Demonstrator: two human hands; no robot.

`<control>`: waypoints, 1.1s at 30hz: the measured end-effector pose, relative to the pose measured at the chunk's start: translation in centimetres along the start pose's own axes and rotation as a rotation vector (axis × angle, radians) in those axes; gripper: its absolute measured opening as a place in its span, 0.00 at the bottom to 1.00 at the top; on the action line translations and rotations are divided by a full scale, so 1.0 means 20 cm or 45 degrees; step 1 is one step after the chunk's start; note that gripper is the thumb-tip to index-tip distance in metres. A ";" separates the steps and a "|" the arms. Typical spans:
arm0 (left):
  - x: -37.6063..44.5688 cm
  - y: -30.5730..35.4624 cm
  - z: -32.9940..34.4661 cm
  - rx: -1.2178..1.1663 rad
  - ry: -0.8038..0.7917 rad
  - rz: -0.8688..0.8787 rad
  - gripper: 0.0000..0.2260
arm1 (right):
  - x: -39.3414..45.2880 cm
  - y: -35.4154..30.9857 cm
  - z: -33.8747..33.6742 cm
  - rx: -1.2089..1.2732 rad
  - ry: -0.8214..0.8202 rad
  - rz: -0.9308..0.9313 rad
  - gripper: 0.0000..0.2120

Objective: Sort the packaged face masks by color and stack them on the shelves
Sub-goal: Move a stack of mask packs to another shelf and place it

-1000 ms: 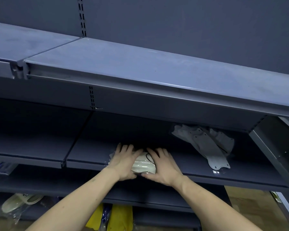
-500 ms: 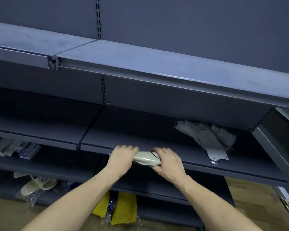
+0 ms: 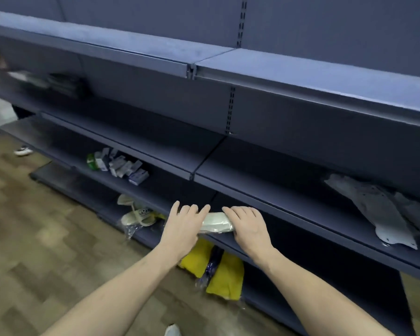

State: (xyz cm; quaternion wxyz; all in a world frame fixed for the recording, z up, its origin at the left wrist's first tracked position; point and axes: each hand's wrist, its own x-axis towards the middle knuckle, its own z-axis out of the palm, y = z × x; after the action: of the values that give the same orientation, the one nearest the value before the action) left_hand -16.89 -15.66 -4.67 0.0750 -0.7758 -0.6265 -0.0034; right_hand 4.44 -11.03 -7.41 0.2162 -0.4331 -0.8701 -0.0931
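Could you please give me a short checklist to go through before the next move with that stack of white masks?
1. Both hands on stack: left hand and right hand hold the white mask stack at its ends: ok.
2. Stack clear of the shelf: at or just off the front edge: cannot tell.
3. Stack squared up: mostly hidden by hands: cannot tell.
4. Grey mask packs kept apart from white: ok.
5. Destination spot picked: cannot tell.
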 end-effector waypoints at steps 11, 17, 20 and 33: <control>-0.30 -0.80 0.07 0.125 0.042 -0.466 0.34 | 0.60 -0.72 0.30 -0.004 -0.310 -0.129 0.43; -0.45 -1.39 0.13 0.123 -0.086 -0.717 0.38 | 1.02 -1.26 0.50 -0.065 -0.383 -0.348 0.47; -0.51 -1.68 0.14 0.123 -0.092 -0.796 0.38 | 1.20 -1.50 0.61 -0.023 -0.345 -0.326 0.43; -0.54 -2.79 0.26 0.025 -0.219 -0.922 0.37 | 2.09 -2.23 1.10 0.419 -0.243 -0.607 0.32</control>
State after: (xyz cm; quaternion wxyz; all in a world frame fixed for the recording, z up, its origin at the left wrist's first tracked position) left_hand -74.01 -14.18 -4.64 0.0234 -0.5007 -0.8643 0.0414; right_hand -59.63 -0.67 -6.70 0.1728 -0.1827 -0.9669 0.0420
